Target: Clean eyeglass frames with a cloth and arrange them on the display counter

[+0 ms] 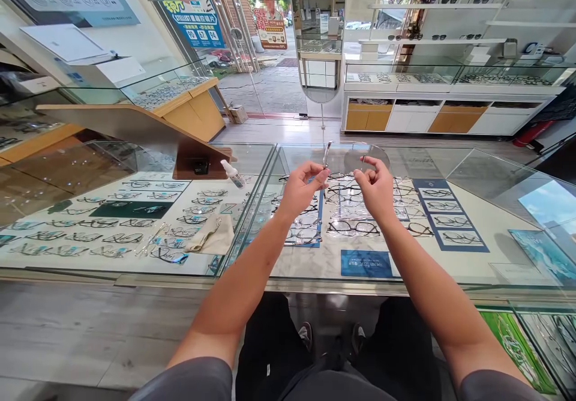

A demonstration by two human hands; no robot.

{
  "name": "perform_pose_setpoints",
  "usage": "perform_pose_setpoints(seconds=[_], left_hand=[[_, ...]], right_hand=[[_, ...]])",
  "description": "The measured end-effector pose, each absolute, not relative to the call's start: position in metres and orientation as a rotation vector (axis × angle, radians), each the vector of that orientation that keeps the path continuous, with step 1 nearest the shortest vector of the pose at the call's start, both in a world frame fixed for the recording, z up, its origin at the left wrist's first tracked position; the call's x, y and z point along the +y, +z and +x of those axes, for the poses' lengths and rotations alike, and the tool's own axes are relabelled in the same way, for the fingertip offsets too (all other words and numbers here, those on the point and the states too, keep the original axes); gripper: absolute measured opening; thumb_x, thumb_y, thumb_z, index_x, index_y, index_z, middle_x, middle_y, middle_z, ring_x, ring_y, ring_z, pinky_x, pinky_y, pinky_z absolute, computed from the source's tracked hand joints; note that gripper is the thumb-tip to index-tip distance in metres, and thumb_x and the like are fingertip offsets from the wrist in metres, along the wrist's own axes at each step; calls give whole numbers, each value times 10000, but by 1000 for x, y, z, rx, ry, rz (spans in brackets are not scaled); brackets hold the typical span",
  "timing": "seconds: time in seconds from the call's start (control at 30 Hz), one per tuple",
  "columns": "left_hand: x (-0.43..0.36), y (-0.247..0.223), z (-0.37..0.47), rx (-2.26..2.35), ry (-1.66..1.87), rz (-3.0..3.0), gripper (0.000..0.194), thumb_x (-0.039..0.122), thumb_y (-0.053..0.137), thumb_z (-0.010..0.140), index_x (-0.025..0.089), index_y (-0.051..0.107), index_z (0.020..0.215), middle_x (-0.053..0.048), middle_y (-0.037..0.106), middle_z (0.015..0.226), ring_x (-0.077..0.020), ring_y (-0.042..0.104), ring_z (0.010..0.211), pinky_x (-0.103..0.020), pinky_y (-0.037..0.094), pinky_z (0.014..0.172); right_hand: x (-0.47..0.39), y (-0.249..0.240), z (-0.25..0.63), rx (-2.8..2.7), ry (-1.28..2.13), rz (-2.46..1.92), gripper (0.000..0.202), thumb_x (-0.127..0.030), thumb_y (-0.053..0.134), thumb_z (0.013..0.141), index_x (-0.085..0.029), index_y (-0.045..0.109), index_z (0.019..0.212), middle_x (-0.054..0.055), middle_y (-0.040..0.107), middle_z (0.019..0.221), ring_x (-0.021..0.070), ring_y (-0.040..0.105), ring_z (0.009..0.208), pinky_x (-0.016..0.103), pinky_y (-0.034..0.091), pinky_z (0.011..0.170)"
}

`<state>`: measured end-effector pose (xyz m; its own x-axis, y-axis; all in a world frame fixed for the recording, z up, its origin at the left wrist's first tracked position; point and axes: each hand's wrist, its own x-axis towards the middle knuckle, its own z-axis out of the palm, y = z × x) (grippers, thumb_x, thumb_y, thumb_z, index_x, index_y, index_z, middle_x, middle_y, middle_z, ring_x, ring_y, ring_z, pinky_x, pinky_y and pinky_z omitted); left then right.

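Both hands are raised over the glass display counter [310,271]. My left hand [303,188] pinches a thin pair of glasses [327,156] between thumb and fingertips; the glasses are seen nearly edge-on. To its right, my right hand [375,188] has its fingers curled, the index finger stretched toward a small thin piece near the fingertips, too small to make out. The two hands are apart. Rows of eyeglasses [353,228] lie under the glass below them.
On the left part of the counter are a white spray bottle [233,174], a tan cloth [210,235] and a dark wooden stand [193,152]. A round mirror [366,158] is behind my right hand. A blue card [366,263] lies near the front edge.
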<state>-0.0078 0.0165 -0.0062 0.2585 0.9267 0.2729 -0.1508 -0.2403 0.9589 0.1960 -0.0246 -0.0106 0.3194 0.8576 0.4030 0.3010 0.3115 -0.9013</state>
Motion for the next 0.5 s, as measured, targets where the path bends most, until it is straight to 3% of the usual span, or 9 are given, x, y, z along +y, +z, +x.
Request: perform_pose_setpoints(seconds=[0.07, 0.13, 0.3, 0.37, 0.43, 0.5], left_hand=[[18, -3, -10, 780, 1295, 1354, 475, 605, 915, 799, 196, 703, 916, -48, 699, 1044, -195, 675, 1059, -402, 699, 897], [20, -1, -11, 771, 1355, 1297, 488, 597, 935, 778, 198, 690, 914, -46, 711, 1040, -191, 681, 1054, -398, 702, 886], [25, 2, -17, 767, 1490, 1230, 520, 636, 929, 766, 216, 659, 912, -50, 727, 1058, -198, 685, 1080, -392, 703, 867], [27, 2, -20, 797, 1526, 1230, 529, 665, 903, 781, 222, 648, 917, -50, 729, 1083, -204, 687, 1103, -399, 700, 879], [28, 2, -21, 825, 1534, 1242, 523, 674, 883, 799, 224, 648, 925, -53, 732, 1098, -212, 690, 1127, -401, 698, 886], [27, 1, -20, 837, 1513, 1258, 509, 658, 887, 800, 222, 660, 929, -58, 736, 1112, -223, 692, 1154, -399, 697, 889]], right_hand=[[-24, -11, 198, -1226, 505, -1242, 572, -385, 674, 917, -190, 554, 1441, -96, 411, 656, 168, 414, 605, 329, 398, 669], [-24, -11, 199, -1252, 455, -1245, 572, -351, 666, 914, -202, 554, 1455, -98, 395, 659, 168, 412, 612, 329, 405, 682], [-28, -11, 198, -1330, 370, -1361, 166, -364, 669, 921, -221, 707, 995, -76, 394, 625, 155, 414, 609, 321, 372, 667], [-28, -10, 198, -1346, 368, -1414, 186, -395, 677, 926, -221, 700, 864, -64, 404, 597, 156, 419, 600, 322, 356, 651], [-28, -10, 199, -1361, 344, -1459, 225, -420, 670, 940, -220, 722, 848, -53, 422, 591, 162, 422, 594, 327, 343, 641], [-30, -8, 198, -1412, 218, -1458, 234, -422, 656, 957, -220, 774, 950, -23, 497, 650, 185, 470, 646, 339, 368, 673]])
